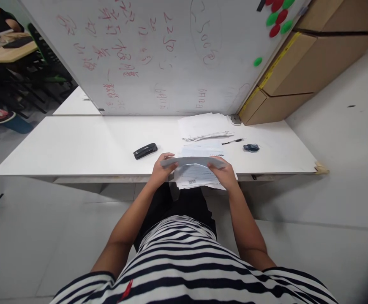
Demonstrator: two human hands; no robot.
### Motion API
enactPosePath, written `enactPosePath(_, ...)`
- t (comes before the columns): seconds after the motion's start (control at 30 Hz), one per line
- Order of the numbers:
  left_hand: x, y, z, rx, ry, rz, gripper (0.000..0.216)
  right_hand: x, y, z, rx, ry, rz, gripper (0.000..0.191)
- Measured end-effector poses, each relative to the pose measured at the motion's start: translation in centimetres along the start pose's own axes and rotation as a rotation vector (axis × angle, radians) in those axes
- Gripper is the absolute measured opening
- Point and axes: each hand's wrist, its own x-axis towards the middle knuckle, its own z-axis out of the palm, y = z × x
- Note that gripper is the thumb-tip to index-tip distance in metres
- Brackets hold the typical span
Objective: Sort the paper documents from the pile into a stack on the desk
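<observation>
Both my hands hold a sheaf of printed papers [194, 171] at the front edge of the white table [76, 145]. My left hand [162, 167] grips its left end, fingers curled over the top edge. My right hand [222, 171] grips the right end the same way. The sheets bend upward between the hands, and more printed sheets [203, 150] lie flat beneath them.
A black stapler [145, 150] lies left of my hands. Behind are a loose paper stack [204, 126], a black pen [233, 141] and a small dark object [251, 147]. A whiteboard [158, 55] with red writing stands at the table's back; cardboard boxes [298, 67] sit right.
</observation>
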Motion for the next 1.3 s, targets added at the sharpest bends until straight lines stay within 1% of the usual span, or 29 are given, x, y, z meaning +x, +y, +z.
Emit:
enactPosePath(0.1,0.6,-0.2,-0.2,-0.006,-0.068,-0.025,0.042,-0.3,0.4,0.4,-0.003,0.028,0.051,0.043)
enactPosePath(0.17,0.5,-0.1,-0.3,-0.007,-0.052,-0.071,0.038,-0.6,0.6,0.7,-0.026,0.013,0.109,0.041)
enactPosePath(0.23,-0.1,0.1,-0.4,0.006,-0.004,-0.097,0.035,-1.1,0.5,0.9,-0.054,0.024,0.138,0.040)
enactPosePath(0.3,-1.0,0.4,-0.5,0.038,0.018,-0.072,0.033,-1.8,0.4,1.2,-0.078,0.047,0.129,0.040)
enactPosePath(0.37,-1.8,0.7,-0.7,0.059,0.011,-0.059,0.032,-2.5,0.4,1.4,-0.112,0.048,0.109,0.041)
enactPosePath(0.43,-2.3,0.8,-0.9,0.039,0.018,-0.118,0.036,-3.1,0.5,1.6,-0.172,0.029,0.094,0.042)
enactPosePath(0.53,-2.6,1.0,-1.2,-0.032,0.088,-0.235,0.045,-3.7,0.6,2.0,-0.269,0.007,0.068,0.042)
enactPosePath(0.63,-2.9,1.4,-1.4,-0.085,0.120,-0.232,0.051,-4.3,0.4,2.4,-0.267,0.009,0.046,0.039)
enactPosePath(0.73,-3.1,1.4,-1.7,-0.201,0.051,-0.240,0.053,-4.9,0.2,3.0,-0.169,0.020,0.045,0.038)
enactPosePath(0.83,-3.2,0.7,-1.9,-0.376,-0.059,-0.275,0.055,-5.2,-0.2,3.7,-0.098,-0.021,0.044,0.038)
enactPosePath(0.87,-3.3,0.4,-2.0,-0.408,-0.078,-0.277,0.055,-5.1,-0.4,3.9,-0.085,-0.037,0.043,0.037)
enactPosePath(0.93,-3.4,-0.2,-2.3,-0.421,-0.065,-0.274,0.054,-4.9,-0.8,4.3,-0.066,-0.062,0.046,0.038)
enactPosePath(1.03,-3.5,-0.5,-2.8,-0.374,0.018,-0.267,0.054,-4.2,-1.2,4.6,-0.099,-0.082,0.055,0.040)
enactPosePath(1.1,-3.1,-0.5,-3.3,-0.299,0.018,-0.268,0.054,-3.7,-1.1,4.7,-0.186,-0.076,0.041,0.041)
enactPosePath(1.13,-2.8,-0.4,-3.6,-0.249,0.006,-0.246,0.054,-3.5,-1.0,4.7,-0.232,-0.065,0.030,0.041)
enactPosePath(1.2,-1.6,-0.5,-4.7,-0.132,0.015,-0.140,0.052,-3.3,-0.6,4.7,-0.282,-0.030,0.020,0.042)
enactPosePath(1.27,0.2,-1.0,-6.0,0.068,0.099,0.008,0.050,-3.5,-0.3,4.6,-0.258,0.031,0.030,0.044)
enactPosePath(1.3,1.3,-1.5,-6.8,0.215,0.156,0.063,0.049,-3.6,-0.2,4.5,-0.231,0.068,0.037,0.045)
